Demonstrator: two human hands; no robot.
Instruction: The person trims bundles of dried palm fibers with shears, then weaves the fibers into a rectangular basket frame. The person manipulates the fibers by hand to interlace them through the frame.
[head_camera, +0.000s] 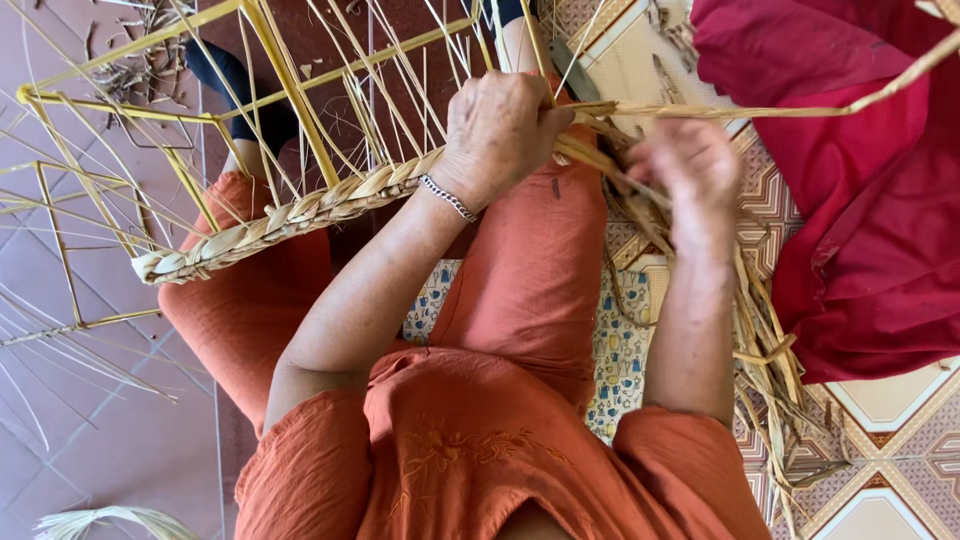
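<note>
Left hand (505, 130) has a closed grip on the straw braid (300, 212); right hand (690, 165), blurred, pinches loose straw strands (640, 195).

You sat above a floor of dull reddish tiles (90, 420) that gave way on one side to patterned tiles (890, 470) in cream and brown, with a heap of crimson cloth (860, 200) lying there and even daylight falling over it all.
</note>
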